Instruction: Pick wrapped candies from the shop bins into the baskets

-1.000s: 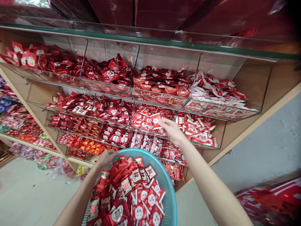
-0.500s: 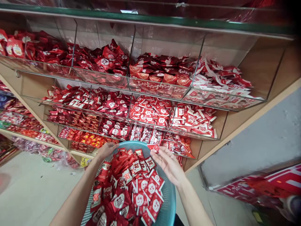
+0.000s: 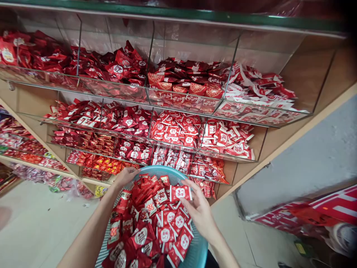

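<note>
1. The fingers (image 3: 186,182) of the right hand (image 3: 200,212) are pressed together, pinched on the right end of a red-and-white packet (image 3: 180,193). The packet juts out to the left of them, over the heap in the basket. Whether it touches the heap, I cannot tell.
2. The left hand (image 3: 125,178) is curled over the far rim of a round teal plastic basket (image 3: 199,249), clamped on it, with the fingertips partly hidden behind the rim.
3. The basket has a smooth rim and a wall pierced with small holes. It is heaped with small packets (image 3: 156,223), loose and overlapping. They are flat, glossy and square-cornered, mostly red, and many carry a white round label with a red symbol.
4. Beyond the basket stands a wooden shelf unit (image 3: 306,70) holding clear bins (image 3: 178,100) in stepped rows. Thin clear dividers separate the bins, which are packed with more red, gold and white packets.
5. A pale tiled floor (image 3: 36,227) lies to the left of the basket, and a crumpled plastic bag (image 3: 75,190) of colourful sweets sits beside the shelf's foot. A grey wall (image 3: 306,156) runs along the right, with flat red-and-white packs (image 3: 315,213) low beside it.
</note>
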The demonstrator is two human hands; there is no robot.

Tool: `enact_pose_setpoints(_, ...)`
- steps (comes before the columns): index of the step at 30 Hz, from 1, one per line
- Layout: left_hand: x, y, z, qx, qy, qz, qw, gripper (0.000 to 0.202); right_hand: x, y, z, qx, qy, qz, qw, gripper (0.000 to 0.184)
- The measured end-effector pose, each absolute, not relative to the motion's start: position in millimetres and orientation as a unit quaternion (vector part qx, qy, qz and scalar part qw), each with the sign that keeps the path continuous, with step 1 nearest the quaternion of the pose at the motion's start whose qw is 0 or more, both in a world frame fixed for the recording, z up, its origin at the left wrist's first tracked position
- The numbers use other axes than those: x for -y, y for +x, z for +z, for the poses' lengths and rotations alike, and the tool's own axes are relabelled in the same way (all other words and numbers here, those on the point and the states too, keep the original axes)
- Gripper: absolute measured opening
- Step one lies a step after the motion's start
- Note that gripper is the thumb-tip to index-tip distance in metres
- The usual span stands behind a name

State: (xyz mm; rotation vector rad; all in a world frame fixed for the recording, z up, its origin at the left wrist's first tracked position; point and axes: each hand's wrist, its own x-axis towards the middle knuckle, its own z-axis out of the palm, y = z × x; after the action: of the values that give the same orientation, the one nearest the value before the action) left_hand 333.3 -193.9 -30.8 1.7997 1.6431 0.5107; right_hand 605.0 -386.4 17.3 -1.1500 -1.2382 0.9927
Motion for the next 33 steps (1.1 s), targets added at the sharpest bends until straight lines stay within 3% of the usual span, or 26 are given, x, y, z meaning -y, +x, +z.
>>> enact_pose_setpoints(6,198.1,330.9,-27.8,-0.627,0.686,0.188,0.316,0.047,385.9,614.0,11.9,0.502,-0.486,0.442,0.563,0.054)
enact_pose_setpoints(12,196.8,327.2,-31.8,-0.634,0.691,0.179,0.299,0.05,386.3,621.6,0.7,0.422,-0.489,0.481,0.593,0.073)
enact_pose_setpoints(18,195.3,327.2,-32.3,-0.627,0.685,0.183,0.323,0.051,379.5,629.1,1.4,0.36,-0.486,0.541,0.584,0.044)
enact_pose_setpoints(22,194.0,327.0,-33.2,-0.619,0.68,0.196,0.341,0.052,369.6,642.7,4.5,0.485,-0.501,0.539,0.473,0.029)
enact_pose_setpoints(27,192.4,327.0,-32.9,-0.627,0.684,0.189,0.322,0.049,351.3,651.3,24.2,0.692,-0.459,0.492,0.263,0.015)
enact_pose_setpoints(33,190.8,323.9,-35.1,-0.605,0.691,0.214,0.332,0.049,336.6,631.5,35.2,0.828,-0.388,0.4,0.065,0.027)
